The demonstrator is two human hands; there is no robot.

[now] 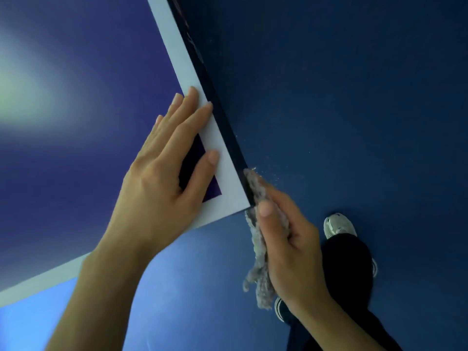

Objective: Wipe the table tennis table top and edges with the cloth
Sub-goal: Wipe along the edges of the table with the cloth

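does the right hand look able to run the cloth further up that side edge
Probably yes: the right hand holds the cloth against the side edge at the corner, nothing blocks the edge ahead, and the left hand rests on top.

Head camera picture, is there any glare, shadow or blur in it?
Head view: a soft pale glare washes the table top at left; the left hand casts a dark shadow beneath its palm; the cloth in the right hand looks slightly soft.

Left hand [162, 171] flat on table [76, 148] corner, right hand [286, 239] pressing cloth [258, 252] to edge
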